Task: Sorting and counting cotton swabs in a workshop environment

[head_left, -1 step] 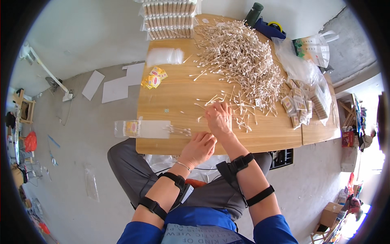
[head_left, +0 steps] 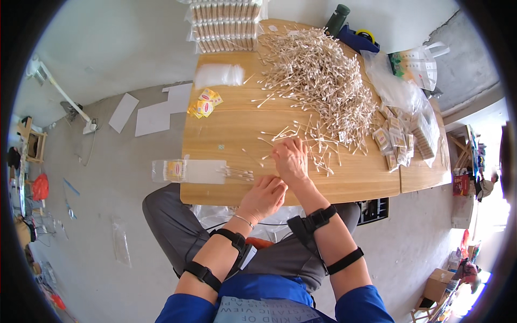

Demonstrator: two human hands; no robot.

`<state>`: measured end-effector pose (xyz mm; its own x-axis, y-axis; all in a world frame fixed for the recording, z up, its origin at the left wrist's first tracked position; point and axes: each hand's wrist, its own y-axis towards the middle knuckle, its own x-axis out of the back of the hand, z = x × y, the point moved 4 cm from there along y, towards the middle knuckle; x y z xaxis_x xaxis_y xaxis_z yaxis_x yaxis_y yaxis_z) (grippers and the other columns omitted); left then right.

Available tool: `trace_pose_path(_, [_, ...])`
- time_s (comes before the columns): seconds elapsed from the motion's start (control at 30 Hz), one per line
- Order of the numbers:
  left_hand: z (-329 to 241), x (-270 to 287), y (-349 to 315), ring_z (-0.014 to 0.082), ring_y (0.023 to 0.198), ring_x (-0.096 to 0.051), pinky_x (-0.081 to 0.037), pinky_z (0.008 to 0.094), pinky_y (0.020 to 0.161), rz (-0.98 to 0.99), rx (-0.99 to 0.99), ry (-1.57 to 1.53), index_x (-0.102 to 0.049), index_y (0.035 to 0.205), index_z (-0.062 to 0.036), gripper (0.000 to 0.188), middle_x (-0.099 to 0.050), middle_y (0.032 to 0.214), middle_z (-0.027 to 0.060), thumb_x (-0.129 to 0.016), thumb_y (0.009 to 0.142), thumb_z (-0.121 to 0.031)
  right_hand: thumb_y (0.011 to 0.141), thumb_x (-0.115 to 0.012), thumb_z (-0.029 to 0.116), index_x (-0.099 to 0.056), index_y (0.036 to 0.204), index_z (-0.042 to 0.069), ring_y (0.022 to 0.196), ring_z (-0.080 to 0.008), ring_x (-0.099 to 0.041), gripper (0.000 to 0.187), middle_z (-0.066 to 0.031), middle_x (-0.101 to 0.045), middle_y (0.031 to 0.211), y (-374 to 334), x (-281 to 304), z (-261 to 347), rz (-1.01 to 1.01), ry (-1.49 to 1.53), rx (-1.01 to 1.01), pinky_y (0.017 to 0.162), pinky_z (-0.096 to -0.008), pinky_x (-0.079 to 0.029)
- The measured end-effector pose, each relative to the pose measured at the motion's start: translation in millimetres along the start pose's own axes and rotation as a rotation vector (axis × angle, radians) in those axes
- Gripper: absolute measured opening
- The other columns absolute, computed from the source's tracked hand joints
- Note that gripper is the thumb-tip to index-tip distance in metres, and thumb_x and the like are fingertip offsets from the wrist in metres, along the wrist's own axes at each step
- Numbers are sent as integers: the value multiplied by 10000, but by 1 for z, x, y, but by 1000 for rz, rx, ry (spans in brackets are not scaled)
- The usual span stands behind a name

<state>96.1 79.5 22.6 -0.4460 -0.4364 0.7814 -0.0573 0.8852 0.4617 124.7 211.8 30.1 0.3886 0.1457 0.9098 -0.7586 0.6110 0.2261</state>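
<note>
My right hand (head_left: 291,161) is over the near part of the table, fingers bent down and pressed together beside loose cotton swabs (head_left: 322,141). Just below it, my left hand (head_left: 264,196) is curled at the table's front edge, almost touching the right wrist. Whatever either hand has in its fingers is hidden. One single cotton swab (head_left: 252,157) lies left of my right hand. Farther left, a clear plastic bag (head_left: 202,171) lies flat with a yellow-labelled swab pack (head_left: 175,170) at its left end. A small bundle of swabs (head_left: 238,173) pokes out at its right end.
A large heap of cotton swabs (head_left: 323,75) covers the back right. Packed swabs (head_left: 225,27) are stacked at the back left, above clear bags (head_left: 218,75) and yellow cards (head_left: 205,103). Small filled packs (head_left: 396,141) and a plastic bag (head_left: 423,129) lie right.
My right hand has shifted very slightly toward me. The stick of the single swab to its left now shows more plainly. My left hand stays nearly where it was.
</note>
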Motion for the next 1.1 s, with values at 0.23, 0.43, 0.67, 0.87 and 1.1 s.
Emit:
trace_pose_path(0.23, [-1,0,0,260,1039,-566,-466,389,906,19,4,11,-615,1000,-83,203,-579,1077,74,-657,806,-127,758,-752,204,-668,997,115,1036,-308,-515,269,-69,-585,1027,-40,13,-34,-232,83,-208,918,-445,-403])
trace_pose_path(0.43, [-1,1,0,256,1037,-558,-465,387,896,10,-3,23,-616,993,-94,191,-573,1079,70,-659,812,-138,771,-743,189,-651,940,98,1028,-317,-504,213,-78,-576,1017,-48,18,-43,-225,-29,-261,929,-458,-391])
trace_pose_path(0.67, [-1,1,1,256,1032,-557,-464,388,893,12,-10,21,-604,1001,-93,209,-567,1074,72,-662,803,-126,811,-679,140,-660,984,92,1062,-317,-499,181,-71,-572,1086,-37,21,-44,-326,-43,-266,937,-452,-389])
trace_pose_path(0.87, [-2,2,4,264,1057,-555,-464,388,931,18,-21,14,-598,1007,-68,246,-577,1066,78,-665,780,-131,764,-720,132,-672,996,121,1108,-285,-500,237,-39,-587,1138,-13,9,-15,-151,8,39,919,-442,-407])
trace_pose_path(1.1, [-1,2,3,262,1073,-549,-459,385,937,22,-17,13,-599,1012,-67,246,-578,1072,74,-659,783,-135,791,-703,143,-629,924,106,1039,-287,-511,157,-57,-576,1032,-13,4,-10,-117,-18,51,866,-437,-418])
